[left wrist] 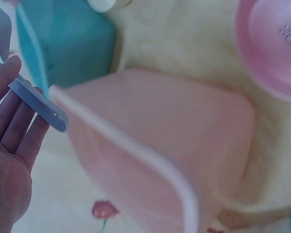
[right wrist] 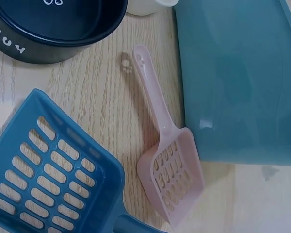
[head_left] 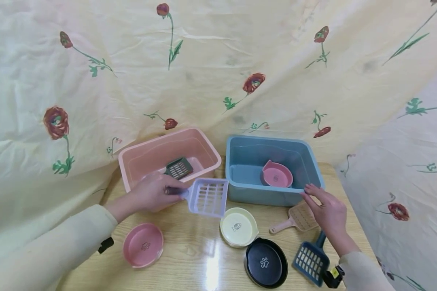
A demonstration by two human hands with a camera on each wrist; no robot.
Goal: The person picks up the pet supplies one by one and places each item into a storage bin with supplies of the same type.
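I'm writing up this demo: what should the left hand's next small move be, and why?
Probably move the lavender slotted plastic scoop over the pink rectangular plastic bin: the left hand holds it near that bin's front, and a dark-green slotted scoop lies inside.

Cream cloth [head_left: 211, 52] hangs in soft folds and wrinkles behind the desk [head_left: 183, 252] and down along its left side. Red flowers [head_left: 253, 83] on thin green stems with leaves [head_left: 62, 166] are scattered across it. To the right, more of the printed cloth slopes past the desk's edge, looking paler and cooler there. The desk is light wood with visible grain, and a bright, narrow streak of glare [head_left: 212, 266] crosses its glossy top near the front.
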